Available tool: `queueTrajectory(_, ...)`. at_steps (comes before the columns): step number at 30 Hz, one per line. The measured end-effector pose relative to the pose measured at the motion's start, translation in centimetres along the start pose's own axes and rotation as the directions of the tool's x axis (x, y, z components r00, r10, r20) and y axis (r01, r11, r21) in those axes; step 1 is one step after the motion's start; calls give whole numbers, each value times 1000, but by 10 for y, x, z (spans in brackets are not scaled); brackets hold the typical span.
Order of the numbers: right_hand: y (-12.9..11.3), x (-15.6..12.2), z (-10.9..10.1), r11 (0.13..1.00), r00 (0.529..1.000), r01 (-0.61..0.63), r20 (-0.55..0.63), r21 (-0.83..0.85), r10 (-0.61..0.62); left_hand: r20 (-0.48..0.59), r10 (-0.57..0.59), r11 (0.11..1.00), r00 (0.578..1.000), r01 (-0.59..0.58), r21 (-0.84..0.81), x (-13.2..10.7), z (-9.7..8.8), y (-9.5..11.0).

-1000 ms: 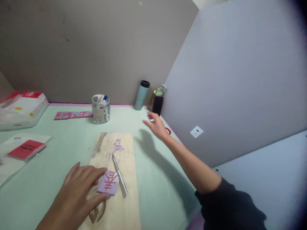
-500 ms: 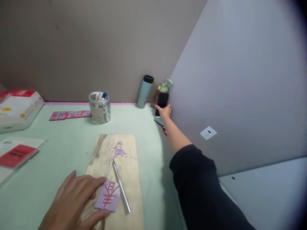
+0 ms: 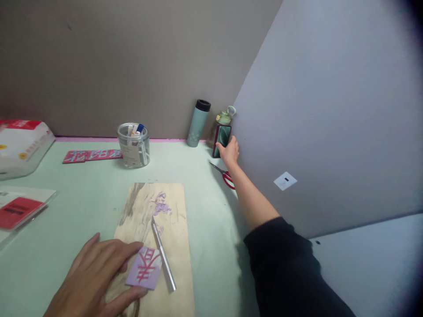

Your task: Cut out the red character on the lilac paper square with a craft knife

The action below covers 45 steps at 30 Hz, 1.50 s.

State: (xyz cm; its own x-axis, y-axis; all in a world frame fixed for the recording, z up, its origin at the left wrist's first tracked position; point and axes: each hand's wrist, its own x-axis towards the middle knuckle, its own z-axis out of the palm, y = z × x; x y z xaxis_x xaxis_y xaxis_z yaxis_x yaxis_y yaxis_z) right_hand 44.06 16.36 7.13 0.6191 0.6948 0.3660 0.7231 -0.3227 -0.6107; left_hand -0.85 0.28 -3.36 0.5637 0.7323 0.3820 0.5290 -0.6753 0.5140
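Observation:
My left hand (image 3: 94,275) rests on the wooden board (image 3: 176,237). Its thumb and forefinger pinch a square purple carving block (image 3: 144,267) that bears a red-and-white character. Against the block's right edge lies a silver craft knife (image 3: 164,255), blade pointing away from me. Purple shavings (image 3: 161,206) are scattered near the board's far end. Stretched out to the back corner, my right hand (image 3: 230,152) grips a smartphone (image 3: 222,136), thumb at its left and fingers round its right side. The phone leans upright and its screen is lit.
Behind the phone stands a green bottle (image 3: 224,117), beside a teal tumbler (image 3: 198,123). Red-handled scissors (image 3: 226,177) lie under my right forearm. A clear jar of pens (image 3: 134,147), carved red strips (image 3: 94,155), a plastic packet (image 3: 23,211) and a white-red bag (image 3: 24,145) are leftward.
The phone's dark screen has lit up. My right hand has shifted slightly on the phone, its thumb now over the front. My left hand keeps its pinch on the block.

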Motion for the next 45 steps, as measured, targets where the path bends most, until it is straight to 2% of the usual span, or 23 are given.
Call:
queueTrajectory(2, -13, -35, -15, 984, 977, 174, 117, 34, -177, 7, 2, 1000, 1000, -2, -21, 0, -1, 1)
queueTrajectory(3, -20, -58, -23, 961, 943, 268, 186, 64, -275, 16, 7, 1000, 1000, -7, -22, 0, -1, -1)
queueTrajectory(5, -33, -110, -36, 894, 840, 430, 308, 127, -448, 36, 22, 1000, 999, -21, -3, -1, -1, -5)
queueTrajectory(6, -39, -137, -42, 834, 755, 529, 363, 157, -547, 48, 32, 999, 998, -33, 14, -1, 0, -7)
queueTrajectory(7, -45, -162, -47, 670, 562, 726, 424, 159, -710, 50, 35, 999, 998, -36, 31, -2, 0, -10)
queueTrajectory(8, -51, -185, -52, 474, 359, 867, 468, 154, -808, 54, 36, 998, 998, -39, 41, -2, 1, -11)
queueTrajectory(9, -56, -204, -55, 311, 201, 939, 504, 145, -840, 43, 36, 998, 998, -38, 48, -2, 2, -11)
queueTrajectory(10, -60, -219, -57, 209, 112, 969, 523, 131, -845, 33, 38, 998, 999, -40, 48, -1, 2, -11)
queueTrajectory(11, -63, -230, -59, 153, 64, 980, 534, 124, -843, 22, 36, 998, 999, -37, 42, 0, 3, -10)
queueTrajectory(13, -67, -241, -58, 110, 35, 988, 547, 105, -836, -1, 26, 999, 1000, -26, 25, 1, 3, -8)
queueTrajectory(19, -68, -244, -51, 69, 11, 993, 497, 98, -868, 12, 2, 998, 1000, -3, 59, 3, 0, -6)
queueTrajectory(25, -73, -251, -57, 70, 6, 992, 523, 102, -852, -45, -21, 1000, 999, 21, -10, 4, 2, -1)
queueTrajectory(29, -71, -251, -59, 39, -27, 991, 471, 130, -882, -40, -1, 1000, 999, 1, -16, 4, 2, 0)
queueTrajectory(31, -68, -250, -62, 46, -9, 991, 414, 123, -910, -30, -3, 1000, 1000, 3, -15, 4, 1, 1)
queueTrajectory(33, -66, -250, -66, 102, 63, 990, 334, 100, -940, -26, -13, 1000, 1000, 13, -11, 5, 1, 2)
queueTrajectory(35, -66, -252, -73, 219, 189, 971, 251, 97, -949, -25, -16, 1000, 1000, 16, -12, 5, 0, 2)
queueTrajectory(38, -67, -259, -81, 435, 409, 883, 168, 175, -897, -7, -19, 1000, 1000, 19, -14, 4, 0, -1)
queueTrajectory(40, -70, -264, -83, 534, 514, 787, 151, 309, -845, 25, -13, 1000, 1000, 13, -3, 3, -1, -4)
queueTrajectory(42, -72, -267, -82, 596, 598, 631, 178, 497, -781, 61, -8, 1000, 998, 7, 14, 2, -3, -4)
queueTrajectory(45, -73, -267, -76, 662, 733, 207, 334, 721, -593, 112, -29, 999, 993, 26, 29, 3, -9, 3)
